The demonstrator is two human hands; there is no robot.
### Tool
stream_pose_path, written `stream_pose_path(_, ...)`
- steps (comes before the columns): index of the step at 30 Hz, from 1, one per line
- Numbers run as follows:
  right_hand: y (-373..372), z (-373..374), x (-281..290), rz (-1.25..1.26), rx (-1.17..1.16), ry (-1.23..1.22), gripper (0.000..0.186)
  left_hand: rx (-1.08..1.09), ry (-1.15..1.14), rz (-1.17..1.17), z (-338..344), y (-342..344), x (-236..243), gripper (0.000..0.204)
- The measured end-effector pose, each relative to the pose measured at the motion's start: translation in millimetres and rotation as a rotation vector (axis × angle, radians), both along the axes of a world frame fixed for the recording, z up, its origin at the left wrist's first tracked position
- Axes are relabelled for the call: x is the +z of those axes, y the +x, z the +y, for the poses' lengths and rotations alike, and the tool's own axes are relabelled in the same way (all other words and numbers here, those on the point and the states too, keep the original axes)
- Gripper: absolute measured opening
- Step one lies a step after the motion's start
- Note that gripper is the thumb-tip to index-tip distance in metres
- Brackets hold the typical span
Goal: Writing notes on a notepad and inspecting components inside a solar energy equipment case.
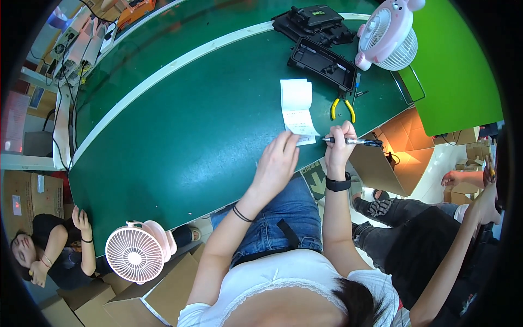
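A small white notepad [296, 97] lies on the green table, its upper leaves folded back and handwriting on the lower page. My left hand [278, 159] is at the pad's near edge, fingers closed on the lower page [301, 124], whose near corner lifts and curls. To the right of the pad, my right hand [340, 148] grips a black-and-clear pen [365, 142] between thumb and fingers. The pen lies almost level, its tip pointing left toward the pad. Yellow-handled pliers [351, 110] rest just beyond my right hand.
Beyond the pliers sit an open black case [322, 64], more black casings [313, 24] and a pink-and-white fan [388, 35]. Another pink fan [134, 254] is clipped at the table's left end. One person [60, 250] is at lower left, another [436, 240] close on my right. Cardboard boxes [169, 289] stand below.
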State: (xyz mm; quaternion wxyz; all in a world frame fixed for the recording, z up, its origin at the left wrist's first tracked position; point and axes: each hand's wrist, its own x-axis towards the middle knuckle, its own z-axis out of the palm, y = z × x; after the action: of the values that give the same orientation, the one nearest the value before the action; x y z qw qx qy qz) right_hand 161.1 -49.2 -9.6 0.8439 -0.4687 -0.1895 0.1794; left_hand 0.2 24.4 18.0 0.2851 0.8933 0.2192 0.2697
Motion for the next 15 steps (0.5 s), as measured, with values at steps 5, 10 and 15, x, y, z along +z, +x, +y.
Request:
stream_pose_path(5, -1, 2, -1, -0.027, -0.009, -0.012, 0.031, -0.138, -0.08, 0.051, 44, 7, 13, 0.031)
stream_pose_path(10, 0, 1, -1, -0.025, -0.033, -0.045, 0.031, -0.147, -0.311, 0.044, 58, 13, 10, 0.036)
stream_pose_path(15, -1, 1, -1, -0.002, -0.032, -0.028, 0.032, -0.126, -0.335, 0.022, 58, 13, 6, 0.041)
